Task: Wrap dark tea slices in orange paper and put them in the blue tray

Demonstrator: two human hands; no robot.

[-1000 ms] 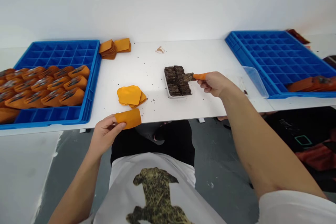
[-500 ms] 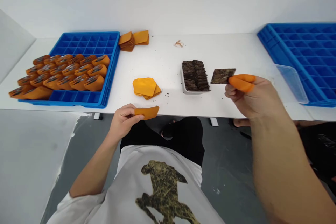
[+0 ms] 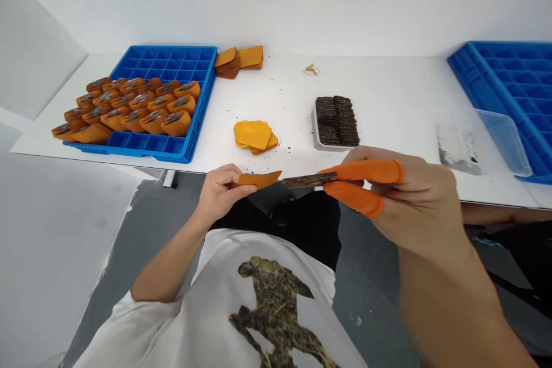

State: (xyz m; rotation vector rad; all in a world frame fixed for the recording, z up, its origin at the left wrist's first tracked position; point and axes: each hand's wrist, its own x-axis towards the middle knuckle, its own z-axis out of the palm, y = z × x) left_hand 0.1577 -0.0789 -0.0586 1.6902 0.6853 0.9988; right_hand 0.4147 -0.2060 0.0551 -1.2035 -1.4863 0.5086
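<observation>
My left hand (image 3: 224, 192) pinches an orange-yellow pouch (image 3: 259, 180) by its left end, just in front of the table edge. Two orange finger cots cover the thumb and forefinger of my right hand (image 3: 388, 184). Between them is a thin, dark brown pressed slab (image 3: 304, 180), its left end close to the pouch's right end. A pile of yellow pouches (image 3: 255, 135) lies on the table beyond my left hand. Past my right hand stands a white plastic box (image 3: 316, 132) packed with rows of similar dark slabs (image 3: 338, 121).
On the left, a blue divided tray (image 3: 202, 109) holds rows of filled orange pouches (image 3: 142, 100). More pouches (image 3: 239, 61) are stacked beside it. Rubber bands (image 3: 311, 70) lie near the wall. At right are a clear plastic lid (image 3: 504, 138) and another blue tray (image 3: 478, 75).
My right hand has brought the dark slab left and toward me, up to the pouch. The slab has turned from flat-on to edge-on. My left hand still holds the pouch.
</observation>
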